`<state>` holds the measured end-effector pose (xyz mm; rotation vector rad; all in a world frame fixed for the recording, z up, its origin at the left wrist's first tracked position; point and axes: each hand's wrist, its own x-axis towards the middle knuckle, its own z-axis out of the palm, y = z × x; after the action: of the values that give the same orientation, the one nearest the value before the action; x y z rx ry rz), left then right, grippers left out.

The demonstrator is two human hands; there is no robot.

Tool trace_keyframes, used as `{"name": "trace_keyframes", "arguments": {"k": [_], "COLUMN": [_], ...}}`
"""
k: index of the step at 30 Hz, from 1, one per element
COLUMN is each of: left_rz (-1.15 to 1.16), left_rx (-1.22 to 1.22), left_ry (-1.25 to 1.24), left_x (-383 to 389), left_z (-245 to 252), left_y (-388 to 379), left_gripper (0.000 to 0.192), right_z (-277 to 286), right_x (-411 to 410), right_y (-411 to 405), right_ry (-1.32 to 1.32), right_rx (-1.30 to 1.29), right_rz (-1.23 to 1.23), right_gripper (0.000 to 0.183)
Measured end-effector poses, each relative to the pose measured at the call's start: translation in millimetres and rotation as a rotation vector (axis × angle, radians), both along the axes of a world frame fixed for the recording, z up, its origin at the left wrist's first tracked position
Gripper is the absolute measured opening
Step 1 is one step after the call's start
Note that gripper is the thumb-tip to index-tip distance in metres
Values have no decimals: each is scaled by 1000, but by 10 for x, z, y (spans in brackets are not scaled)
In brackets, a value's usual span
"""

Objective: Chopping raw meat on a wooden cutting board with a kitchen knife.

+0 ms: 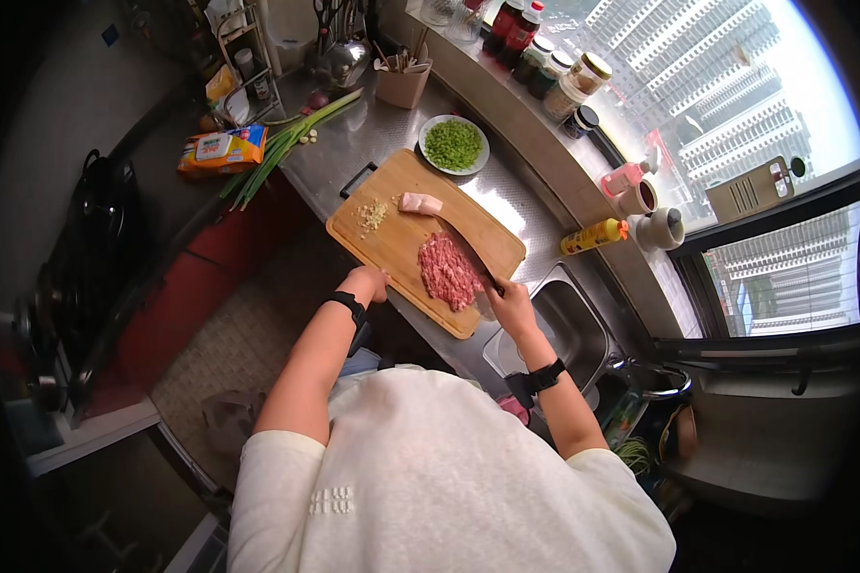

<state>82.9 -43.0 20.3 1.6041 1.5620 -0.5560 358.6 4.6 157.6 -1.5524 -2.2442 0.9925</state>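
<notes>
My right hand (514, 308) grips the dark handle of a kitchen knife (467, 247). Its long blade reaches away over the wooden cutting board (487, 233), along the right side of a mound of minced raw meat (447, 272). The blade's far end is close to a pale, pinkish slab of fatty meat (421, 204). At the board's near left edge, my left hand (370, 282) has its fingers against the rim; its grip there is partly hidden. Finely chopped garlic or ginger (371, 216) lies on the board left of the slab.
A plate of chopped greens (453, 145) sits behind the board. Scallions (287, 143) and a wipes pack (222, 150) lie at the left. A steel sink (577, 326) adjoins the board's right side. Bottles and jars (577, 86) line the windowsill, with a yellow bottle (593, 237) near the sink.
</notes>
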Motion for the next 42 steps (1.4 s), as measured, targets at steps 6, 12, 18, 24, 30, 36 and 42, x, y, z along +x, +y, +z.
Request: {"name": "trace_keyframes", "arguments": {"k": [6,12,18,24,30,36,42], "left_rz": [-66,-45,-42,-84,-36,-44,-47], "left_rx": [-51,-29,-60,32,-68,27,20], "left_ry": [36,11,71,30,47,63,45], "left_x": [87,53,78,159,49,66,59], "left_z": [115,27,35,164,230,87,-15], "left_y": [144,43,100,89,96,66,85], "left_gripper": [60,61,60,58,55,53,54], "right_z": [-896,-184,-251,-577,74,-928,-185], "right_x": [251,73,108,116,20,117,58], "right_y": [-117,-25,-42,75,102,-73,129], "right_ry": [-282,-130,-6,-170,82,-166,94], "right_rx": [-66,-62,-34,-84,32,-121,18], "right_rz": [94,-42,-89,-84,-139,-128,-234], "right_gripper": [29,27,26,31,28,33,30]}}
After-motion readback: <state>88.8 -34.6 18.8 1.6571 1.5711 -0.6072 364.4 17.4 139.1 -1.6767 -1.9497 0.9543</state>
